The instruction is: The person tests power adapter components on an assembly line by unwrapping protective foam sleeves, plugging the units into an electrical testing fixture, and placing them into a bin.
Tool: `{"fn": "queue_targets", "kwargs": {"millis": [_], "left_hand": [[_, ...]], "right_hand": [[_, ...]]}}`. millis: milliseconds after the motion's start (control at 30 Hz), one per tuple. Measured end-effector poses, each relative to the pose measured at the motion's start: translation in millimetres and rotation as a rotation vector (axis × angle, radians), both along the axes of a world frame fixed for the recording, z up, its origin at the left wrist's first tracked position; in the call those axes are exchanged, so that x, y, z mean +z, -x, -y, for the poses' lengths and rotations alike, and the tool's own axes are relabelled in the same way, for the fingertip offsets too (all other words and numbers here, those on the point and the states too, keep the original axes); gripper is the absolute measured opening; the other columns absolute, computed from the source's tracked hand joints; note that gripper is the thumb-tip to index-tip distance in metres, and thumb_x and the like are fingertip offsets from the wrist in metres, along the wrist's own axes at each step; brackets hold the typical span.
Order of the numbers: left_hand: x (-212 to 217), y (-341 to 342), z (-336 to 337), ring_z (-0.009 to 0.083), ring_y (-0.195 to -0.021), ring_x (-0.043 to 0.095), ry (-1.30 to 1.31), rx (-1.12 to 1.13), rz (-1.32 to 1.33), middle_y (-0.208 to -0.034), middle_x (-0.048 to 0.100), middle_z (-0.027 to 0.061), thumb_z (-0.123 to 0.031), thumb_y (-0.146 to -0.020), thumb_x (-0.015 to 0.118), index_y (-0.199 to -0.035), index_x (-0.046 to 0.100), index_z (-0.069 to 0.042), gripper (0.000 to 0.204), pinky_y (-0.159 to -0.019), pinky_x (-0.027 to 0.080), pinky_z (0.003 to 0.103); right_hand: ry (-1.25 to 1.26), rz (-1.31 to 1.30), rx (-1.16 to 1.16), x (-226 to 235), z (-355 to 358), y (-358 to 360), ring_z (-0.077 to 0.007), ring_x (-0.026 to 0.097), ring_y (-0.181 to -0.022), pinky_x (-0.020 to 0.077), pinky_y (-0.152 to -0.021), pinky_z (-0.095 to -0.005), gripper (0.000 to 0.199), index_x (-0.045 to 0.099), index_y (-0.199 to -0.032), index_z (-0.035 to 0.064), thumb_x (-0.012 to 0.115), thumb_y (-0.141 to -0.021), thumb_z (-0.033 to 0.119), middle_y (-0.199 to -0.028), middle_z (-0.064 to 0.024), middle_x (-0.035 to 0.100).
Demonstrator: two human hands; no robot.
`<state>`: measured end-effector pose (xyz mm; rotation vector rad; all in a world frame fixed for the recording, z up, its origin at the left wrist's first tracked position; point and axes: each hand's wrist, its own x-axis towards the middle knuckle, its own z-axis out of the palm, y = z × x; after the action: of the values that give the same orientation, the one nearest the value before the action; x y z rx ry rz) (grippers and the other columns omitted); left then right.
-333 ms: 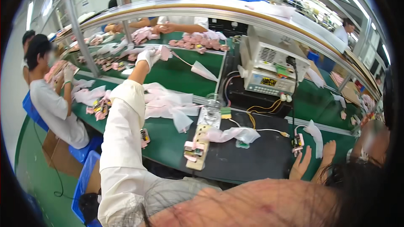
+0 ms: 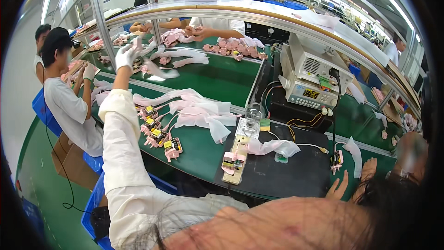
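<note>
The white-gloved left hand (image 2: 127, 56) was stretched out over the far left of the bench (image 2: 196, 164), close to a blurred pale wrap (image 2: 159, 72). Whether its grip was closed on that wrap or free of it could not be told, since both were smeared. The right hand could not be made out; two bare hands (image 2: 339, 186) at the right seemed to be a neighbour's. The pink casings with bare circuit boards were spread over several places. A row of about four, the nearest casing (image 2: 172, 148) at its lower end, lay on the green surface near the white sleeve (image 2: 121, 143), their cords running toward a heap of pale pink wraps (image 2: 199, 113). Another casing (image 2: 234, 162) sat on a white power strip (image 2: 242, 146) at the edge of a black mat (image 2: 286, 180), just below a clear bulb (image 2: 255, 112) and in front of a boxy meter (image 2: 311, 96). One more casing (image 2: 336, 160) lay beside the mat's right edge, and a pink pile (image 2: 236, 47) stood across the bench. The work looked partway along: one piece was in place on the strip, while the row lay off it with boards exposed. Which of those pieces were done and which were left could not be judged.
</note>
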<state>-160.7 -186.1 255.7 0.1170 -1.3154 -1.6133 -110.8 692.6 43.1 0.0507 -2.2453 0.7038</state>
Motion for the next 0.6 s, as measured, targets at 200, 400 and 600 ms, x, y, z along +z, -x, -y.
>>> {"fn": "queue_targets", "kwargs": {"millis": [200, 400, 600], "left_hand": [[-67.6, -108.1, 132.6, 0.0204, -0.076, 0.063, 0.252, 0.320, 0.523, -0.089, 0.062, 0.0103, -0.004, -0.083, 0.059, -0.111, 0.055, -0.002, 0.029, -0.069, 0.053, 0.032], [-150.7, -171.8, 172.7, 0.0187, -0.076, 0.062, 0.183, 0.464, 0.750, -0.083, 0.062, 0.0059, -0.004, -0.080, 0.060, -0.111, 0.059, -0.004, 0.031, -0.063, 0.053, 0.030], [-148.6, -195.9, 178.0, 0.0260, -0.091, 0.062, 0.193, 0.611, 0.888, -0.114, 0.057, 0.0144, -0.013, -0.078, 0.063, -0.121, 0.057, -0.004, 0.044, -0.079, 0.052, 0.035]], "right_hand": [[0.083, -0.016, 0.033, -9.6, -3.3, 4.3, -0.0313, 0.045, -0.123, 0.0330, -0.103, -0.0394, 0.033, 0.050, -0.125, -0.0033, 0.041, -0.097, 0.012, -0.130, -0.0178, 0.050], [0.119, -0.006, -0.033, -7.7, -5.7, 4.7, -0.0288, 0.049, -0.118, 0.0358, -0.101, -0.0365, 0.026, 0.054, -0.117, -0.0049, 0.041, -0.097, 0.007, -0.125, -0.0170, 0.053], [0.070, 0.005, -0.021, -1.6, 3.7, 3.7, -0.0290, 0.050, -0.116, 0.0367, -0.100, -0.0361, 0.024, 0.055, -0.112, -0.0056, 0.041, -0.096, 0.006, -0.124, -0.0170, 0.054]]}}
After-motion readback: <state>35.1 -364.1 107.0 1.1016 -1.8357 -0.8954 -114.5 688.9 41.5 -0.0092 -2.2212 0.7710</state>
